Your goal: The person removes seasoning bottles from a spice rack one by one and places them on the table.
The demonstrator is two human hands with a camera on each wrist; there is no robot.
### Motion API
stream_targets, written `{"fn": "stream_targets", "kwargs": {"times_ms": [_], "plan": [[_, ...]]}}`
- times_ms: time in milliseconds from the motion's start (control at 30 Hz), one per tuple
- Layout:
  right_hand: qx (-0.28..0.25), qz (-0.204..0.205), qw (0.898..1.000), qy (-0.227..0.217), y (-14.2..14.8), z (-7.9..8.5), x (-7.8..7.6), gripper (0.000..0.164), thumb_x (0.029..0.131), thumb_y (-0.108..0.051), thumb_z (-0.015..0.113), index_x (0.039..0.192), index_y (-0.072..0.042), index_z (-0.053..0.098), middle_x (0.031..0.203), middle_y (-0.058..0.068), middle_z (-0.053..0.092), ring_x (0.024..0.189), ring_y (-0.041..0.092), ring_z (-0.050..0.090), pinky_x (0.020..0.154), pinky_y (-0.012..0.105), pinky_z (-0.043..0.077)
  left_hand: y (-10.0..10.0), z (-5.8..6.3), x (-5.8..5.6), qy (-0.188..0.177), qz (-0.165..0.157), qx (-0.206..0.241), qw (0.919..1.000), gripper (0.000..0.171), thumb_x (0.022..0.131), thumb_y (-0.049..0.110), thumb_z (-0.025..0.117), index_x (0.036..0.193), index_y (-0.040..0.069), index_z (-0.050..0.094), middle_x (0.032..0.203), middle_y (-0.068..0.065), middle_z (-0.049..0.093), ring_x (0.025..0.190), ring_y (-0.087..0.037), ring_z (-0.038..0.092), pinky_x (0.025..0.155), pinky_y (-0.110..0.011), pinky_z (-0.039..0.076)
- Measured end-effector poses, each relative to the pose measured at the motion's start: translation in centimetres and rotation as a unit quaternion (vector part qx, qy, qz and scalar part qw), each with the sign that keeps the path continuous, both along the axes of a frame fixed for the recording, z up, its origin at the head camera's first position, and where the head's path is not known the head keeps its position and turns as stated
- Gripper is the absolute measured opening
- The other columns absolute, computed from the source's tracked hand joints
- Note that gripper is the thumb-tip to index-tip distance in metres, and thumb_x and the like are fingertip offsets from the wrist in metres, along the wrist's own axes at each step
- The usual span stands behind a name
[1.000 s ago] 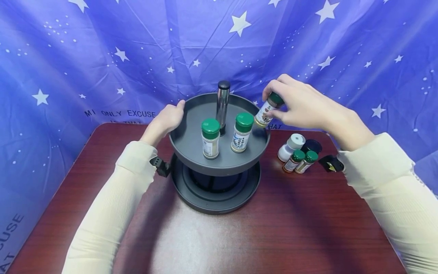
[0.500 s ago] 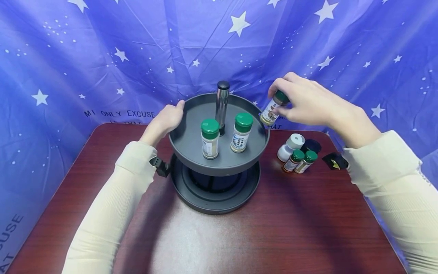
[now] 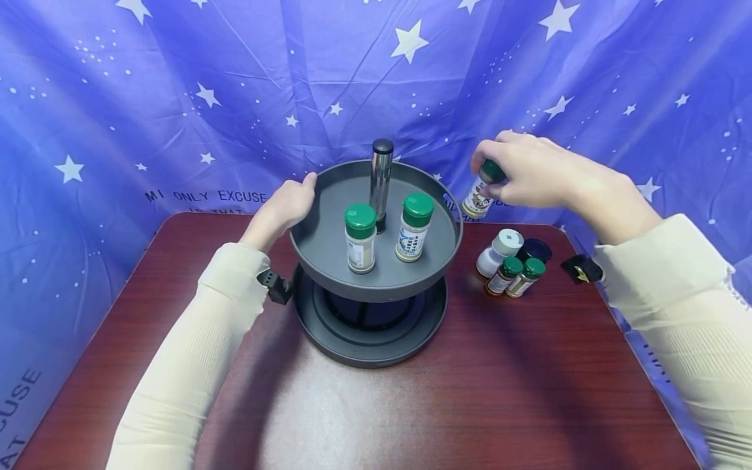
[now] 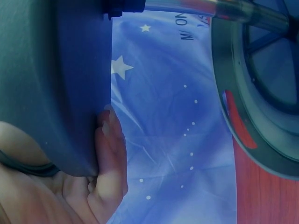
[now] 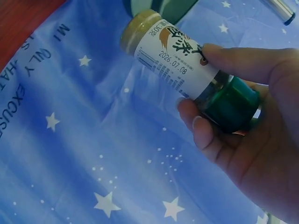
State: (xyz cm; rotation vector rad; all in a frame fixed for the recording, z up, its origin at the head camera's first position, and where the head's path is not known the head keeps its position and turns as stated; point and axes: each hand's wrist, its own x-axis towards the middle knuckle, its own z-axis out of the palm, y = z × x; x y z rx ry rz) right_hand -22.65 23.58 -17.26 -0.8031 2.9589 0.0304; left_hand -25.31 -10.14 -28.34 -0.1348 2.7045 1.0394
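My left hand (image 3: 288,205) grips the left rim of the upper tray (image 3: 376,292) of a dark two-tier turntable rack, thumb over the edge. In the left wrist view its fingers (image 4: 110,170) curl round the tray's wall. My right hand (image 3: 531,171) holds a green-capped spice jar (image 3: 477,199) in the air, tilted, just right of the upper tray. The right wrist view shows thumb and fingers about its cap end, with the white label (image 5: 173,56) facing the camera. Two more green-capped jars, one left (image 3: 361,251) and one right (image 3: 413,241), stand upright on the upper tray.
A shiny metal post (image 3: 381,179) rises from the upper tray. The lower tray (image 3: 376,356) sits beneath on the reddish wooden table (image 3: 529,378). Right of the rack stand a grey-capped shaker (image 3: 493,258), a black-lidded jar (image 3: 534,251) and two green-capped jars (image 3: 521,285). A starry blue curtain (image 3: 235,78) hangs behind.
My right hand has moved right with the spice jar, from over the upper tray's right edge to outside it. The left hand and tray look the same.
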Motion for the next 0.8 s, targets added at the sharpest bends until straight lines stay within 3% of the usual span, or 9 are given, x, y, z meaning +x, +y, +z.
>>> {"fn": "stream_targets", "kwargs": {"times_ms": [200, 433, 700, 800], "plan": [[0.015, -0.007, 1.000, -0.011, 0.9, -0.3, -0.6, 0.033, 0.090, -0.012, 0.061, 0.123, -0.008, 0.059, 0.113, 0.020, 0.057, 0.099, 0.034, 0.054, 0.081, 0.053, 0.044, 0.0, 0.0, 0.0, 0.001, 0.002, 0.004, 1.0000, 0.074, 0.105, 0.051, 0.012, 0.143, -0.004, 0.044, 0.143, -0.020, 0.047, 0.116, -0.032, 0.054, 0.104, -0.046, 0.044], [0.036, -0.004, 0.999, -0.036, 1.0, -0.5, -1.2, 0.036, 0.087, -0.008, 0.060, 0.122, -0.009, 0.060, 0.110, 0.019, 0.059, 0.092, 0.030, 0.055, 0.076, 0.047, 0.045, -0.1, 0.1, 0.0, 0.000, 0.001, -0.001, 1.0000, 0.074, 0.105, 0.051, 0.011, 0.148, -0.004, 0.038, 0.146, -0.021, 0.045, 0.117, -0.033, 0.053, 0.104, -0.047, 0.043], [0.070, 0.032, 0.994, -0.082, 0.8, -2.3, -1.4, 0.030, 0.083, -0.006, 0.065, 0.113, -0.010, 0.064, 0.100, 0.013, 0.063, 0.086, 0.025, 0.057, 0.072, 0.042, 0.047, 0.0, 0.1, 0.1, -0.001, 0.003, 0.001, 1.0000, 0.074, 0.105, 0.051, 0.011, 0.141, -0.004, 0.046, 0.139, -0.021, 0.049, 0.107, -0.032, 0.056, 0.094, -0.044, 0.047], [0.080, 0.036, 0.991, -0.099, 0.9, -3.0, -1.3, 0.029, 0.082, -0.005, 0.065, 0.111, -0.013, 0.065, 0.097, 0.009, 0.064, 0.085, 0.024, 0.056, 0.070, 0.040, 0.046, 0.0, 0.0, 0.0, 0.001, 0.002, -0.006, 1.0000, 0.074, 0.105, 0.050, 0.011, 0.143, -0.005, 0.044, 0.146, -0.022, 0.047, 0.121, -0.035, 0.055, 0.103, -0.046, 0.045]]}}
